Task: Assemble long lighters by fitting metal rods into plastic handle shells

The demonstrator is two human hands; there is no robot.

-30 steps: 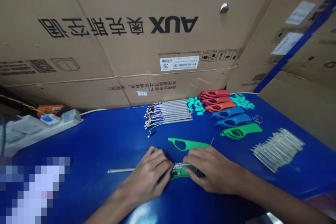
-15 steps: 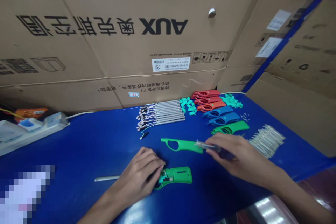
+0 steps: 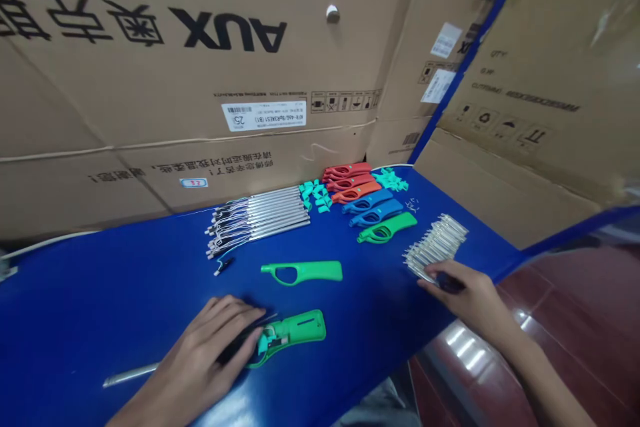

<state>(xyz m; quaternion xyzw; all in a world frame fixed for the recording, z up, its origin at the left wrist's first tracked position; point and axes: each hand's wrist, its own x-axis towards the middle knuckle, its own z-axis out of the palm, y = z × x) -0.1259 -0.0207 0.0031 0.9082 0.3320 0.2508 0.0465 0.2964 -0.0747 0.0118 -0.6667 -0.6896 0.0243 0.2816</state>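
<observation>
My left hand point(image 3: 207, 347) is closed around the front end of an open green lighter shell half point(image 3: 303, 327). Teal and white parts and wires sit inside the shell, partly hidden by my fingers. A metal tube point(image 3: 131, 374) sticks out to the left from under the hand. My right hand point(image 3: 463, 290) pinches at the near end of a row of clear narrow tubes point(image 3: 440, 240); the fingertips touch the nearest tube, and part of it is hidden. Between and beyond my hands lies a loose green shell half point(image 3: 317, 271).
Wired metal rods point(image 3: 273, 215) lie in a stack at the back. Beside them are teal pieces point(image 3: 316, 196), then red shells point(image 3: 350, 173), blue shells point(image 3: 375, 209) and a green shell point(image 3: 387, 228). Cardboard walls point(image 3: 320, 80) stand behind and at right point(image 3: 500, 180).
My right hand has moved right, from above the loose green shell half to the row of clear tubes. The view has turned right. My left hand stays on its shell half.
</observation>
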